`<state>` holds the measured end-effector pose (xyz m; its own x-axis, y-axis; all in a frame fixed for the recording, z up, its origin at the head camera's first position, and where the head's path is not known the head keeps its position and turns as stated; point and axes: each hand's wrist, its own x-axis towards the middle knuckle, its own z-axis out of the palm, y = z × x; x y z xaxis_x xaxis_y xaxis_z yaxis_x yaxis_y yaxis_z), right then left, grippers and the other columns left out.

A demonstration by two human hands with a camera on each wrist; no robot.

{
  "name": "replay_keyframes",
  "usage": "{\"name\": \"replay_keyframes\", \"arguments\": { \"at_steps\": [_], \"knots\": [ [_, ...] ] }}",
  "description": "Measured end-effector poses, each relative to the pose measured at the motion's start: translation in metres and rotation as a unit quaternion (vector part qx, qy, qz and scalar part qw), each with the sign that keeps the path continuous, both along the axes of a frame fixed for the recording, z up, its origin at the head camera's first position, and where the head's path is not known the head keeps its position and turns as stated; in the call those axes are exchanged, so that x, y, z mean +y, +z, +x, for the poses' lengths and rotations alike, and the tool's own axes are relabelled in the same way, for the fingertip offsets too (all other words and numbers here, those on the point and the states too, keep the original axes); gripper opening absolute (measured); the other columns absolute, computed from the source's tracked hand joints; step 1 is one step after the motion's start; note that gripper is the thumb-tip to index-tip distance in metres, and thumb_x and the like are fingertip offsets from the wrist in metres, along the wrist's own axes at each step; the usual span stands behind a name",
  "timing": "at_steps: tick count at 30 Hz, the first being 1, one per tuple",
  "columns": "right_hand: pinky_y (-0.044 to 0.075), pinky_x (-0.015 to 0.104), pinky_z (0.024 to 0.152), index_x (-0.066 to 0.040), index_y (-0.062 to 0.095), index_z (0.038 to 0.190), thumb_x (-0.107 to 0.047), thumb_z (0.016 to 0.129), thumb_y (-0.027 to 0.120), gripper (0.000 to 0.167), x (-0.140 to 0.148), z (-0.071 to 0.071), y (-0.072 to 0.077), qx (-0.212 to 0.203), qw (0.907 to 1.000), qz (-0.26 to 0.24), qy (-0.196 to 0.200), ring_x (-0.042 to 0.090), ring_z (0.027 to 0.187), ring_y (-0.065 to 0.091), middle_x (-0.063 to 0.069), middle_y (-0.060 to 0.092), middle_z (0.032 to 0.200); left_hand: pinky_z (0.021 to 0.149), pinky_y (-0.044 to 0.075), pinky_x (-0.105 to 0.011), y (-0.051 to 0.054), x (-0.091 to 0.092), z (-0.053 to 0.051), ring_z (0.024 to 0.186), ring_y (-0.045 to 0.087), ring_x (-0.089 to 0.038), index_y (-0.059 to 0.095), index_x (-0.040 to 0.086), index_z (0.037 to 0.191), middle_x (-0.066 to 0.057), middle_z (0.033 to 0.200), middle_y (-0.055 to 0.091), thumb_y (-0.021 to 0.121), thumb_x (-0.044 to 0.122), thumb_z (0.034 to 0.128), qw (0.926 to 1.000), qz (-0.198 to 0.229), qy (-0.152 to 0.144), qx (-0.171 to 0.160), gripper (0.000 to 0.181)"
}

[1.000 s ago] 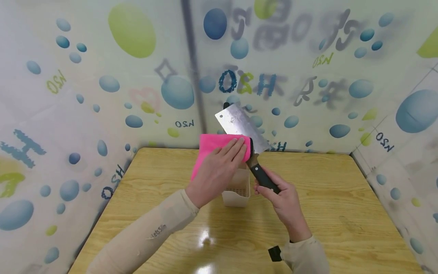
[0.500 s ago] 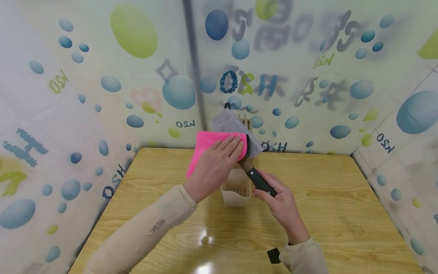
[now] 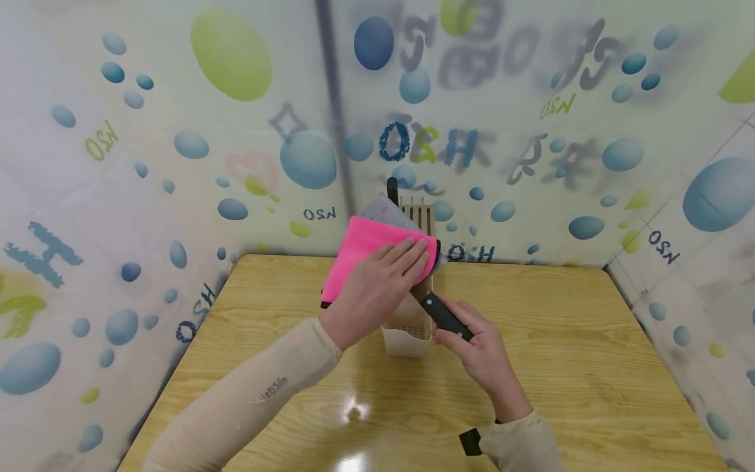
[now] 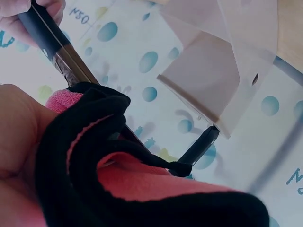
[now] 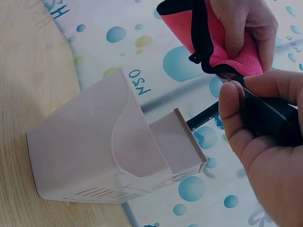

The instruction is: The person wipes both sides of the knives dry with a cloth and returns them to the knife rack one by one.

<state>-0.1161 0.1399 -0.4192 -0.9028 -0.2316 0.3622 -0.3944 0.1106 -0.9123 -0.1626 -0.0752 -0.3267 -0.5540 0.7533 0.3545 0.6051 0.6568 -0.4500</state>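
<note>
My right hand grips the black handle of a cleaver, whose blade points up and to the left. A pink cloth with black edging lies folded over the blade and hides most of it. My left hand presses that cloth on the blade from above. From the right wrist view, the left thumb bends under the cloth, which is pinched around the blade. Below the blade stands a beige knife holder, and a black handle sticks up from its back part.
The holder rests on a wooden table with its slotted section toward the back. A patterned wall sheet rises behind the table edge and along both sides.
The cleaver has dropped slightly and tipped, so less blade shows and more of the slotted holder appears. The left hand and cloth slid down-left along the blade, then back right.
</note>
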Motion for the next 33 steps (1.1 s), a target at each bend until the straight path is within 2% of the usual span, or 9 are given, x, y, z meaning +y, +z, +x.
{"name": "replay_keyframes", "arguments": {
  "at_steps": [7,15,21,27,33],
  "knots": [
    [0.059,0.025,0.076,-0.002,0.058,0.146,0.003,0.095,0.068,0.052,0.001,0.001,0.001,-0.008,1.0000,-0.001,0.001,0.017,0.085,0.069,0.016,0.062,0.110,0.119,0.040,-0.039,-0.002,0.003,0.004,0.148,0.044,-0.026,0.048,0.007,0.154,-0.009,0.158,0.049,0.076,0.015,0.0953,0.9996,-0.025,-0.009,0.001,0.066],
    [0.060,0.026,0.079,-0.002,0.057,0.146,0.002,0.097,0.066,0.050,0.002,0.001,0.001,-0.018,0.9998,-0.009,0.008,0.019,0.086,0.070,0.017,0.062,0.109,0.123,0.036,-0.040,-0.004,-0.003,0.004,0.149,0.042,-0.028,0.046,0.004,0.155,-0.011,0.159,0.047,0.073,0.013,0.0966,0.9995,-0.022,-0.023,-0.006,0.065],
    [0.062,0.027,0.081,-0.002,0.057,0.146,0.002,0.098,0.065,0.049,0.003,0.001,0.002,-0.031,0.9991,-0.023,0.018,0.024,0.088,0.071,0.019,0.062,0.111,0.122,0.036,-0.040,-0.002,-0.009,0.000,0.148,0.044,-0.029,0.048,0.001,0.153,-0.015,0.157,0.049,0.072,0.009,0.0969,0.9996,0.010,-0.022,-0.018,0.061],
    [0.062,0.026,0.081,0.002,0.056,0.146,0.005,0.097,0.064,0.049,0.003,0.002,0.003,-0.037,0.9982,-0.038,0.028,0.018,0.088,0.070,0.020,0.061,0.112,0.119,0.040,-0.040,0.000,-0.017,-0.005,0.145,0.048,-0.030,0.051,0.000,0.150,-0.018,0.156,0.049,0.071,0.005,0.0961,0.9980,0.056,-0.019,-0.021,0.058],
    [0.062,0.025,0.081,0.004,0.056,0.145,0.006,0.096,0.064,0.050,0.003,0.003,0.004,-0.031,0.9979,-0.045,0.035,0.015,0.088,0.070,0.022,0.061,0.111,0.118,0.042,-0.041,0.002,-0.024,-0.012,0.144,0.049,-0.030,0.053,-0.001,0.149,-0.019,0.155,0.051,0.067,0.001,0.0967,0.9966,0.079,-0.012,-0.020,0.054]
  ]
}}
